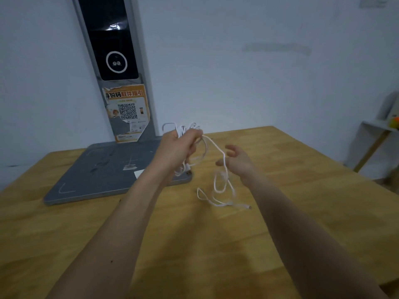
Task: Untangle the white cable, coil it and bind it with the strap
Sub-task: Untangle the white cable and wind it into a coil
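Now the left hand grips the bundled cable loops. Its loose tail hangs toward the table, just beside the right hand, whose fingers are spread and hold nothing.

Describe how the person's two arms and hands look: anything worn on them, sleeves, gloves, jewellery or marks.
Both arms are bare from the bottom edge of the picture up to the hands; no sleeve shows. The left hand and the right hand wear no gloves, and no watch, bracelet or ring can be seen. The left forearm carries one small dark spot. The fingers are too blurred to show nails or finer detail.
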